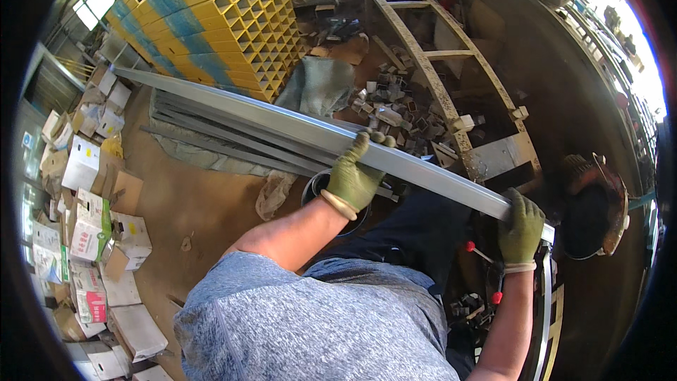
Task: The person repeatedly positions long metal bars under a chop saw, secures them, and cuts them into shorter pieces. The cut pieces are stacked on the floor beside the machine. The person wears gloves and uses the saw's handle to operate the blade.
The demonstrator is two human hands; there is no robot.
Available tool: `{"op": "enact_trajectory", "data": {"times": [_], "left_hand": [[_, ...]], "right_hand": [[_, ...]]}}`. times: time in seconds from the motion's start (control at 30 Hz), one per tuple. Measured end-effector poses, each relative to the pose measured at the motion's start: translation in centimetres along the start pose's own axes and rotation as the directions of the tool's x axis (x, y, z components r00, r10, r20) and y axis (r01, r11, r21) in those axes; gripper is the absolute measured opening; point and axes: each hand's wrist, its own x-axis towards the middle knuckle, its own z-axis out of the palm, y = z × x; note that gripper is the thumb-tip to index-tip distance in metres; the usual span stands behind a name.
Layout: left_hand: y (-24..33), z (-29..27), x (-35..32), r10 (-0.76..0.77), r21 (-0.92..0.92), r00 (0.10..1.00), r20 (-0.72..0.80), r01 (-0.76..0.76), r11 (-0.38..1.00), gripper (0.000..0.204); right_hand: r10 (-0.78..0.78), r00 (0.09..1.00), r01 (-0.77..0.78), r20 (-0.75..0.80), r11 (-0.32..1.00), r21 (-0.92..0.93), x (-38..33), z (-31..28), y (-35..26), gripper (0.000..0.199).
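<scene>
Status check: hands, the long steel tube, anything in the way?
Left hand and right hand, both gloved, gripping the long steel tube. Tube held level. Yellow tube stack near its far end, offcuts below.

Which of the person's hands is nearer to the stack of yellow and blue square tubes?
The left hand. It grips the long metal bar near its middle, below and right of the yellow and blue tube stack. The right hand grips the bar's near end, much farther away.

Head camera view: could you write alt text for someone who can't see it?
Two green-gloved hands, left hand and right hand, grip a long grey metal tube above a workshop floor, with stacked yellow tubes and cardboard boxes nearby.
</scene>
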Motion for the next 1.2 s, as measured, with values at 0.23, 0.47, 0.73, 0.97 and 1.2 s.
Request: {"op": "enact_trajectory", "data": {"times": [0.23,0.47,0.73,0.97,1.2], "left_hand": [[9.2,-13.9,7.8,0.228,0.025,0.873,-0.431,-0.241,0.970,0.024],[18.0,-25.7,13.4,0.393,0.204,0.799,-0.454,-0.337,0.919,0.019],[28.7,-22.3,14.7,0.529,0.281,0.625,-0.574,-0.456,0.844,0.040],[14.9,-26.3,17.6,0.251,0.422,0.689,-0.679,0.086,0.903,0.084],[24.5,-38.3,24.6,0.318,0.558,0.552,-0.771,0.344,0.755,0.097]], "right_hand": [[-0.092,0.943,0.129,0.320,0.987,-0.097,8.8,5.0,-12.1,0.071],[-0.225,0.888,0.263,0.401,0.964,-0.041,14.0,11.5,-21.4,0.070],[-0.352,0.850,0.306,0.391,0.935,0.178,19.1,16.2,-29.4,0.055],[-0.359,0.912,0.249,0.197,0.868,0.429,19.1,16.3,-27.4,0.054],[0.152,0.970,-0.231,0.189,0.817,0.529,12.1,7.1,-15.5,0.048]]}}
